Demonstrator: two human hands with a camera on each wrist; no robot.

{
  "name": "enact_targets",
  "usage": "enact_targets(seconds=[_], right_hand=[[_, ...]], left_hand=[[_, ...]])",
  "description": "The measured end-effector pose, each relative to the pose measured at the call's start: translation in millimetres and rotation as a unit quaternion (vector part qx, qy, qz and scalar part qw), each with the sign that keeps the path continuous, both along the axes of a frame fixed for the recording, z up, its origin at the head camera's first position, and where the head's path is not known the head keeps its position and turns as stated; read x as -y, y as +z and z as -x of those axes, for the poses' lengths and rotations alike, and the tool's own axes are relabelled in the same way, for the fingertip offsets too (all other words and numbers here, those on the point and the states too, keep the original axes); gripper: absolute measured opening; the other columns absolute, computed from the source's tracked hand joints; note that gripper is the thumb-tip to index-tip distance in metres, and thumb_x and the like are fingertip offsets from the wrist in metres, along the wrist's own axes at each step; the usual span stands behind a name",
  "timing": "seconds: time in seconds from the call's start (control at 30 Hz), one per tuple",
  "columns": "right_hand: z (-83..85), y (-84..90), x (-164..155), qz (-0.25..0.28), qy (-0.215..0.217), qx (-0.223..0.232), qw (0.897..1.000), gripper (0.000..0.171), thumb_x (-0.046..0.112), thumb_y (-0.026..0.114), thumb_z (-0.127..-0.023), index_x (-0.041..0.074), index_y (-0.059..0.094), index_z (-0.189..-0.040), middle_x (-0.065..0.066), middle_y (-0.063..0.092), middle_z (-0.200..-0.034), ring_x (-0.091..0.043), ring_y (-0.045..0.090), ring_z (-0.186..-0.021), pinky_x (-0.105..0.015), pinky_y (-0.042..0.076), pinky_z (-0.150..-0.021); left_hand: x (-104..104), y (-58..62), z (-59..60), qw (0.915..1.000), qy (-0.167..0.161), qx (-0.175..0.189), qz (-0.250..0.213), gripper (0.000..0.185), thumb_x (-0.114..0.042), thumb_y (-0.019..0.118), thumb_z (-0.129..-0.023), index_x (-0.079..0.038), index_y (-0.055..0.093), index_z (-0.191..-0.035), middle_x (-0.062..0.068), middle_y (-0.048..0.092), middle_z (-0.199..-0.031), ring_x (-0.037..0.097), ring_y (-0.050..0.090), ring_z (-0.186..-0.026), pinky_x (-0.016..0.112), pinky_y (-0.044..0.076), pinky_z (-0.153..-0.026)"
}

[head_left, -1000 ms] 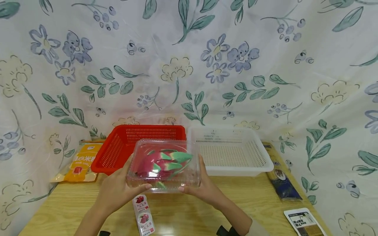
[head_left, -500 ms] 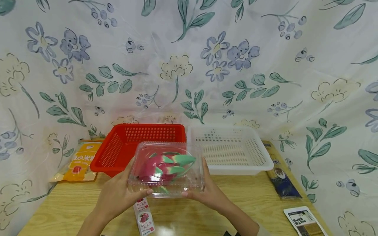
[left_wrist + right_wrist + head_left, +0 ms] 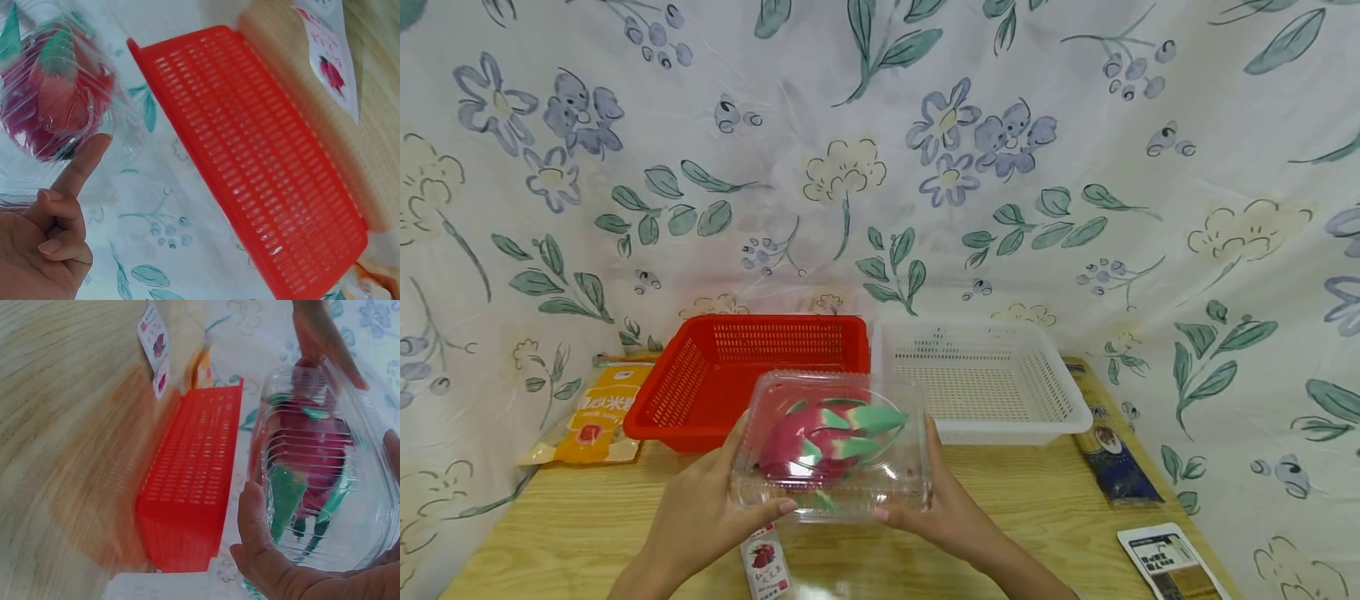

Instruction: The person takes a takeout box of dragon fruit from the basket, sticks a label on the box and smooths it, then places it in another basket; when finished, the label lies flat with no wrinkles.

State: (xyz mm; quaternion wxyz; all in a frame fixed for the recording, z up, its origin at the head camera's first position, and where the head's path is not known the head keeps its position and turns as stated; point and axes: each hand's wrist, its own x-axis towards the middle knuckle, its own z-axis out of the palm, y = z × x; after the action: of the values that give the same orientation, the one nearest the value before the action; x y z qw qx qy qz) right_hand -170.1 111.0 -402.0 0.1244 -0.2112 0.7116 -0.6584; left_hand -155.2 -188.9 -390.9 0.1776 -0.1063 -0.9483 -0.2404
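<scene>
A clear plastic clamshell box point(image 3: 833, 446) with a pink and green dragon fruit point(image 3: 826, 429) inside hangs above the wooden table point(image 3: 1037, 517), in front of the two baskets. My left hand point(image 3: 711, 508) grips its left side, thumb on the front edge. My right hand point(image 3: 936, 504) grips its right side. In the left wrist view the forefinger point(image 3: 81, 165) lies against the box point(image 3: 47, 100) and the other fingers are curled. The right wrist view shows the thumb point(image 3: 262, 531) on the box wall point(image 3: 325, 475).
A red slotted basket point(image 3: 745, 375) and a white one point(image 3: 981, 383) stand side by side at the back. An orange bag point(image 3: 598, 412) lies at the left, a dark packet point(image 3: 1112, 454) and a printed pack point(image 3: 1172, 562) at the right, a small strawberry carton point(image 3: 765, 567) under the box.
Both hands have brought the box a little lower, nearer to me and slightly to the right. The grip is the same.
</scene>
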Motion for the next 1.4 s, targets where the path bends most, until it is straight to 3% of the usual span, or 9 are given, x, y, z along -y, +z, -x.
enact_targets(seconds=[0.2,0.43,0.63,1.07,1.23,1.4], right_hand=[[-5.5,-0.9,-3.6,-0.018,-0.012,-0.012,1.000,0.121,0.022,0.080,-0.084,0.040,-0.015,-0.156,-0.026,0.039,-0.147,-0.038,0.053,-0.125,-0.037,0.057,-0.087],[-10.3,-4.2,-4.8,-0.013,-0.012,0.004,1.000,0.120,0.020,0.080,-0.083,0.042,-0.013,-0.155,-0.025,0.039,-0.147,-0.036,0.057,-0.122,-0.035,0.058,-0.085],[-13.8,-6.8,-7.3,-0.031,-0.021,0.002,0.999,0.120,0.019,0.080,-0.083,0.041,-0.013,-0.156,-0.026,0.043,-0.141,-0.036,0.057,-0.121,-0.036,0.058,-0.084],[-19.3,-14.7,-10.6,0.022,0.007,0.005,1.000,0.119,0.007,0.076,-0.085,0.038,-0.015,-0.156,-0.028,0.036,-0.148,-0.045,0.052,-0.125,-0.033,0.055,-0.091],[-20.6,-18.1,-11.6,0.033,0.018,0.016,0.999,0.119,0.006,0.074,-0.087,0.038,-0.017,-0.155,-0.027,0.032,-0.151,-0.046,0.052,-0.125,-0.032,0.055,-0.091],[-22.6,-20.8,-12.9,0.023,0.021,0.037,0.999,0.119,0.010,0.073,-0.089,0.040,-0.022,-0.153,-0.032,0.035,-0.147,-0.042,0.055,-0.123,-0.032,0.055,-0.091]], left_hand=[[-3.9,-0.4,-3.5,1.0000,-0.003,0.002,-0.007,0.110,-0.061,0.081,-0.070,-0.020,0.029,-0.157,0.014,0.072,-0.111,0.031,0.068,-0.090,0.056,0.057,-0.073],[-6.1,-4.2,-7.8,0.9993,0.009,0.036,-0.005,0.111,-0.064,0.079,-0.070,-0.017,0.029,-0.157,0.017,0.070,-0.116,0.035,0.068,-0.094,0.059,0.056,-0.073],[-8.5,-6.2,-10.1,0.9990,0.011,0.044,0.000,0.111,-0.065,0.078,-0.070,-0.014,0.030,-0.157,0.018,0.070,-0.117,0.037,0.068,-0.096,0.060,0.056,-0.076],[-13.9,-10.1,-13.9,0.9940,0.022,0.107,0.009,0.113,-0.070,0.072,-0.071,-0.011,0.028,-0.157,0.021,0.065,-0.126,0.038,0.067,-0.102,0.059,0.056,-0.080],[-15.5,-15.0,-15.3,0.9936,0.018,0.112,0.002,0.113,-0.070,0.072,-0.072,-0.014,0.026,-0.158,0.021,0.064,-0.129,0.037,0.067,-0.101,0.058,0.056,-0.079],[-15.1,-18.4,-15.9,0.9922,0.017,0.124,0.002,0.114,-0.073,0.070,-0.071,-0.016,0.024,-0.159,0.021,0.059,-0.137,0.043,0.064,-0.110,0.062,0.054,-0.083]])
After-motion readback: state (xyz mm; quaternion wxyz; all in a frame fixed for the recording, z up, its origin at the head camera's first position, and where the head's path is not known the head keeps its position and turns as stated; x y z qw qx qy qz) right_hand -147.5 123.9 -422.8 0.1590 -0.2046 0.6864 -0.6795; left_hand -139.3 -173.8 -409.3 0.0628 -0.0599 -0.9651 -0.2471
